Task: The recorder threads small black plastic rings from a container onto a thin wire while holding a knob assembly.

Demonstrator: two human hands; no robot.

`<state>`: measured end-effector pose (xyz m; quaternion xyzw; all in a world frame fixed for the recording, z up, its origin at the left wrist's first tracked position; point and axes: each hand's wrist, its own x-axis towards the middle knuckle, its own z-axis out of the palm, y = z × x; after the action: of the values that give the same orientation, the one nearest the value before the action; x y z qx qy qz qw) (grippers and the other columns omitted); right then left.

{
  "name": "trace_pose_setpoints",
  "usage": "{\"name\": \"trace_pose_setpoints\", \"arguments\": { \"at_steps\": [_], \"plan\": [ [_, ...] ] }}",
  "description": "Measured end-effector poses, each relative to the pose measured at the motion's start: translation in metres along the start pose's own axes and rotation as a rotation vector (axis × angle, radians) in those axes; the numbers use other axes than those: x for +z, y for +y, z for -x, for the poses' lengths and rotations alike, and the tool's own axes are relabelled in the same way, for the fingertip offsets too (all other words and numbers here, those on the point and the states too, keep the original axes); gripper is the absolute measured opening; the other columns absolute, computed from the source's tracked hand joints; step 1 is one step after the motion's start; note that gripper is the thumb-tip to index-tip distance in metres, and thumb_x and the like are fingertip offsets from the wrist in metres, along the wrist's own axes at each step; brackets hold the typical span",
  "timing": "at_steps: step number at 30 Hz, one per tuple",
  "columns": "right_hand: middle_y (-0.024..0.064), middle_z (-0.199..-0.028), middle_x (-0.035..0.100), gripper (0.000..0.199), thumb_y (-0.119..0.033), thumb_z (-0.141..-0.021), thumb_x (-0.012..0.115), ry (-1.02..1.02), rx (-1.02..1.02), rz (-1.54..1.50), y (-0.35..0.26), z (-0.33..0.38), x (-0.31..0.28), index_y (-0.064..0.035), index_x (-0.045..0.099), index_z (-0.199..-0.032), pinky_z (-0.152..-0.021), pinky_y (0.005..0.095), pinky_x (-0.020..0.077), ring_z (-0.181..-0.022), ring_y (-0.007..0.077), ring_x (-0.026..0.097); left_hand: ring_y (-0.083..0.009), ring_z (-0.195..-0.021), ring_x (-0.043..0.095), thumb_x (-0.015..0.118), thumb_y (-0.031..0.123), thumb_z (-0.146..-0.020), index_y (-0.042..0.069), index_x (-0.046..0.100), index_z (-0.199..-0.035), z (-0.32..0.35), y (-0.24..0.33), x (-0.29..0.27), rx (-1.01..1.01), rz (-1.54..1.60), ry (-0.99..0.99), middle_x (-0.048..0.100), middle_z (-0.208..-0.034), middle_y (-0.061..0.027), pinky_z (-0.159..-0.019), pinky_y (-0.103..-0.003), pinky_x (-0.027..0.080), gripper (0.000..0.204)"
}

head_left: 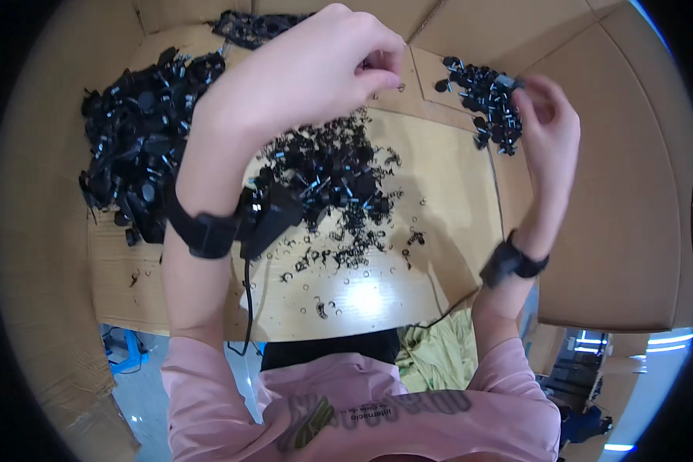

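My left hand [346,61] is raised over the far middle of the table, its fingers curled and closed against the thumb. A tiny ring [401,88] shows just below those fingertips; whether it is pinched or lies behind them I cannot tell. At the far right, my right hand [548,115] pinches a black piece with a metal stud [507,80] between thumb and fingers. That hand is at the edge of a small pile of black round-headed screws [489,100]. Under my left forearm spreads a heap of black screws and small rings [331,177].
A big pile of black parts [142,115] covers the left side. Black frame-like pieces [254,29] lie at the back. Cardboard walls [616,177] surround the pale board [446,223]. Black wrist straps [212,235] carry cables [248,308] across the near edge.
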<state>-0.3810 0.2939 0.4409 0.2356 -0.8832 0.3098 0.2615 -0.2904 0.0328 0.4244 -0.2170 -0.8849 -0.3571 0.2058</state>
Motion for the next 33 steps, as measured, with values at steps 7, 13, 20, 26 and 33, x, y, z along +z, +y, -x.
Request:
{"name": "trace_pose_setpoints", "arguments": {
  "at_steps": [7,13,20,26,33],
  "plan": [
    [0.0075,-0.088,0.067,0.025,-0.012,-0.081,0.071,-0.427,-0.041,-0.202,0.000,0.060,0.049,-0.0002,0.065,-0.102,-0.071,0.0275,0.0516,-0.080,0.0134,0.064,-0.0253,-0.061,0.065,0.061,-0.002,-0.072,-0.005,0.065,-0.083,0.003,-0.023,-0.013,-0.160,-0.001,-0.162,0.065,-0.070,-0.0192,-0.058,-0.033,0.050,0.012],
    [0.0076,-0.081,0.066,0.027,-0.010,-0.076,0.075,-0.803,-0.052,-0.159,-0.009,0.118,0.066,0.0007,0.064,-0.099,-0.067,0.0284,0.0504,-0.070,0.0143,0.062,-0.0240,-0.059,0.064,0.061,0.000,-0.076,-0.006,0.064,-0.089,0.008,-0.015,-0.021,-0.219,-0.005,-0.174,0.066,-0.069,-0.0169,-0.058,-0.033,0.050,0.015],
    [0.0081,-0.079,0.065,0.021,-0.006,-0.078,0.073,-0.751,-0.014,-0.238,0.002,0.113,0.070,0.0027,0.062,-0.094,-0.069,0.0262,0.0501,-0.071,0.0135,0.062,-0.0238,-0.060,0.064,0.058,0.005,-0.080,-0.006,0.061,-0.097,0.002,-0.017,-0.003,-0.069,0.124,-0.169,0.066,-0.072,-0.0177,-0.058,-0.032,0.051,0.020],
    [0.0092,-0.103,0.063,0.024,-0.005,-0.086,0.066,-0.634,0.195,-0.877,0.019,0.079,0.097,0.0020,0.056,-0.106,-0.076,0.0252,0.0521,-0.090,0.0155,0.066,-0.0118,-0.067,0.060,0.058,0.019,-0.092,0.000,0.062,-0.096,-0.003,-0.052,0.043,-0.218,0.376,-0.084,0.065,-0.078,-0.0063,-0.061,-0.026,0.051,0.020],
    [0.0090,-0.114,0.060,0.032,-0.001,-0.087,0.063,-0.508,0.219,-1.149,0.036,0.089,0.133,0.0025,0.054,-0.117,-0.086,0.0262,0.0502,-0.099,0.0173,0.064,-0.0153,-0.082,0.065,0.056,0.011,-0.093,-0.006,0.060,-0.108,0.036,-0.061,0.091,-0.451,0.645,-0.114,0.066,-0.096,-0.0121,-0.074,-0.026,0.054,0.023]
  ]
}}
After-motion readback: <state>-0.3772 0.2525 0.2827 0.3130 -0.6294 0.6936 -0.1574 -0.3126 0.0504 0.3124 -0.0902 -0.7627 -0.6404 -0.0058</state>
